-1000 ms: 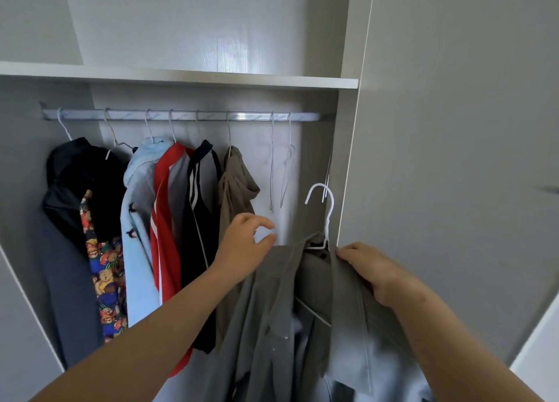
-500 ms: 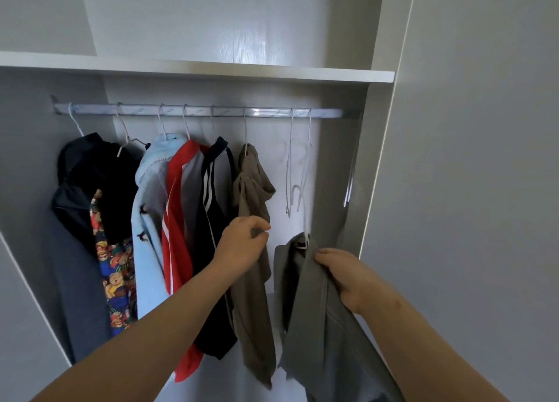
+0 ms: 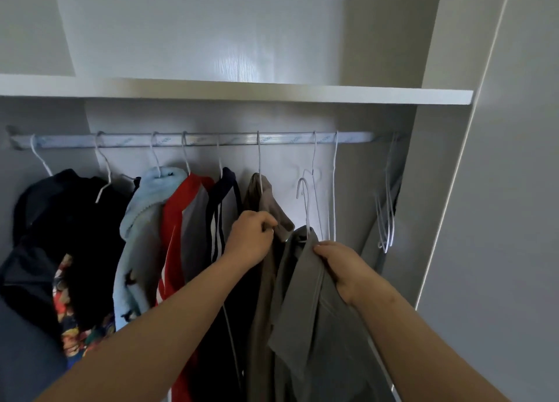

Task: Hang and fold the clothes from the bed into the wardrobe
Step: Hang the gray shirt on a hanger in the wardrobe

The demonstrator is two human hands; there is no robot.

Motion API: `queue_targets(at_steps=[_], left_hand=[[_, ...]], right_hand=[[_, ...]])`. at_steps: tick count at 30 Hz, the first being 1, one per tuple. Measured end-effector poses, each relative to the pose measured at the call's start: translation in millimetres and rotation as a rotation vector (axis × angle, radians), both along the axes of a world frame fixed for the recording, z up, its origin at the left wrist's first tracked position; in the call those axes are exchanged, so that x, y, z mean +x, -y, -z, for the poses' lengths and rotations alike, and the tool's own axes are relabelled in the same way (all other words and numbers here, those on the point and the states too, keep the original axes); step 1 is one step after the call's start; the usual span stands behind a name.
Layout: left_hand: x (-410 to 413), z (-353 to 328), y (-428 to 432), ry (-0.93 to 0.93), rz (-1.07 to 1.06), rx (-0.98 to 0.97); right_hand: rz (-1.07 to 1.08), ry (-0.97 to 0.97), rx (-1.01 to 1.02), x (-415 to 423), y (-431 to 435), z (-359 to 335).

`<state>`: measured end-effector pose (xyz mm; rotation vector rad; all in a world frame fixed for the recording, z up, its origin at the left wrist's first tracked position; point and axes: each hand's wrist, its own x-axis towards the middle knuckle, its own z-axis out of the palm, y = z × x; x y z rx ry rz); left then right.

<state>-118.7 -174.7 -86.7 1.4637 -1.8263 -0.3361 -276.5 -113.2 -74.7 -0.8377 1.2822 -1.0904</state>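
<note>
Under the wardrobe (image 3: 287,159) shelf (image 3: 242,92), the rail (image 3: 211,139) carries a row of clothes. The left hand (image 3: 252,238) curls its fingers on the brown garment (image 3: 266,202), and the right hand (image 3: 341,268) grips the grey shirt (image 3: 305,295) on its white hanger (image 3: 304,189). The hanger has risen since half a second ago, its hook still below the rail, while its shoulders are hidden in cloth and the shirt's hem is cut off.
</note>
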Motion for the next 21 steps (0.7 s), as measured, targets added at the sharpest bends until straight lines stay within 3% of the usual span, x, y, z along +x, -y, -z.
queue_targets(at_steps=[4, 6, 11, 18, 21], left_hand=[[-1, 1, 36, 0.383, 0.002, -0.022], [-1, 2, 58, 0.467, 0.009, -0.008], [13, -3, 100, 0.447, -0.005, 0.218], [33, -3, 131, 0.411, 0.034, 0.227], [36, -9, 137, 0.270, 0.090, 0.311]], right_hand=[[0.029, 0.010, -0.028, 15, 30, -6], [0.045, -0.006, -0.043, 23, 46, -7], [0.102, -0.046, -0.075, 27, 75, -9], [0.132, -0.055, -0.093, 40, 105, -7], [0.147, -0.066, -0.077, 43, 114, -4]])
